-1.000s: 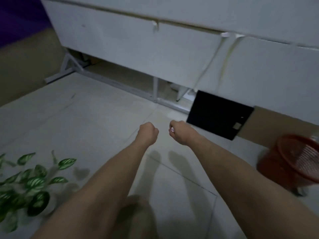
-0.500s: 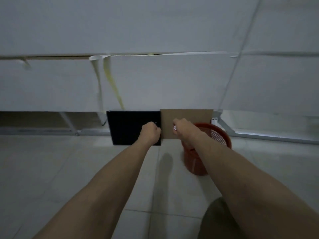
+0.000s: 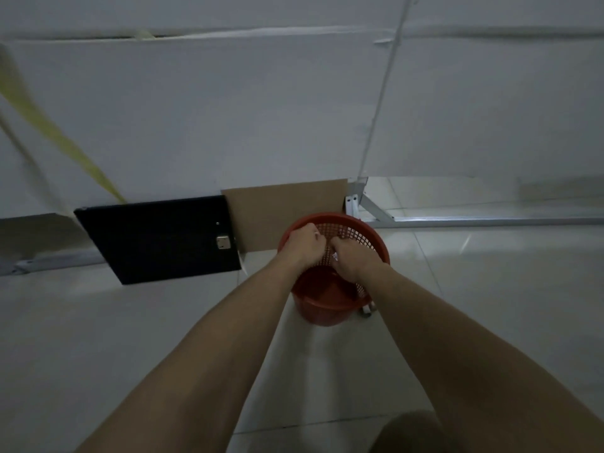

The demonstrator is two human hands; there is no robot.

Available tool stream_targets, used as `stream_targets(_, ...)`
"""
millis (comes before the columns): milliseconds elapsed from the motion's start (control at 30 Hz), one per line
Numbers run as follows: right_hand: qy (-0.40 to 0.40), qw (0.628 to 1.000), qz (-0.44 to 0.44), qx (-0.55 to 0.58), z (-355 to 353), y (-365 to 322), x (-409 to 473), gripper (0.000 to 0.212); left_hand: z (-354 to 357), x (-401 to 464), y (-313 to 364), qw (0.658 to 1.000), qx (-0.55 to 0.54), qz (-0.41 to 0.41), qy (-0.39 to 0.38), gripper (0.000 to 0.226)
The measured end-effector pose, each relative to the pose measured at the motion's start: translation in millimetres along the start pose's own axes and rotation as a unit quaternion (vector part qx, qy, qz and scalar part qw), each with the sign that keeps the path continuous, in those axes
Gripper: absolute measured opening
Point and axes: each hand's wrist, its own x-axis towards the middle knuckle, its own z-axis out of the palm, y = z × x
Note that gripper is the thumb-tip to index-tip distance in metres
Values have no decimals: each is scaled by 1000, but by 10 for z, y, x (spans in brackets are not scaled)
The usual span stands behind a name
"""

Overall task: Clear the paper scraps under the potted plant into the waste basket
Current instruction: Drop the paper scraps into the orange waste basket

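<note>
An orange-red mesh waste basket point(image 3: 366, 233) stands on the tiled floor against the white wall. Both my fists hover over its mouth. My left hand point(image 3: 305, 245) is closed, with a sliver of white paper scrap point(image 3: 315, 234) showing at its knuckles. My right hand point(image 3: 351, 261) is closed too, and a small white paper scrap point(image 3: 335, 255) peeks out at its thumb side. The potted plant is out of view.
A black flat panel point(image 3: 157, 238) and a brown cardboard sheet point(image 3: 281, 214) lean on the wall left of and behind the basket. A white metal frame leg point(image 3: 376, 209) runs along the floor to the right. A yellow strip point(image 3: 49, 132) hangs at left.
My view swung right, away from the plant, and closed in on the basket. Both closed fists moved forward and now hang over the basket's opening.
</note>
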Motion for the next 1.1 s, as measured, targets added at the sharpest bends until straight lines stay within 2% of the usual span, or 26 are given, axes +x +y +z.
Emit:
stream_targets(67, -14, 1000, 16, 8, 49, 89, 68, 45, 54, 106, -1, 999, -13, -14, -41, 32)
stream_targets(167, -43, 999, 15, 13, 77, 149, 149, 69, 67, 221, -33, 996, -6, -19, -91, 62)
stream_targets(233, -65, 998, 8, -2, 73, 169, 188, 73, 64, 261, -40, 995, 11, -23, -101, 65)
stream_targets(367, -91, 996, 9, -17, 84, 196, 237, 58, 98, 268, -58, 995, 16, 31, -89, 41)
stream_targets(467, -90, 996, 7, -22, 71, 187, 244, 54, 151, 262, -98, 996, 4, 47, -74, 44)
stream_targets(633, -97, 995, 23, -31, -8, 104, 224, 39, 99, 185, -99, 997, 15, 48, -64, 34)
stream_targets(767, -82, 995, 21, -44, -200, -145, 171, 41, -161, 27, -75, 998, 3, 36, -46, 30)
stream_targets(833, -45, 999, 15, -1, -353, -357, 173, 40, -392, -106, -47, 999, -3, 29, -21, 29)
stream_targets(867, -38, 999, -10, 0, -452, -691, 151, 36, -672, -314, -132, 1000, -5, 6, 8, 29)
stream_targets(933, -20, 999, -31, -35, -609, -918, 176, 34, -906, -380, -130, 1000, -6, -8, 27, 30)
stream_targets(1100, -20, 988, -140, -61, -706, -2095, 149, 29, -1805, -992, -695, 990, 5, -88, 113, 35)
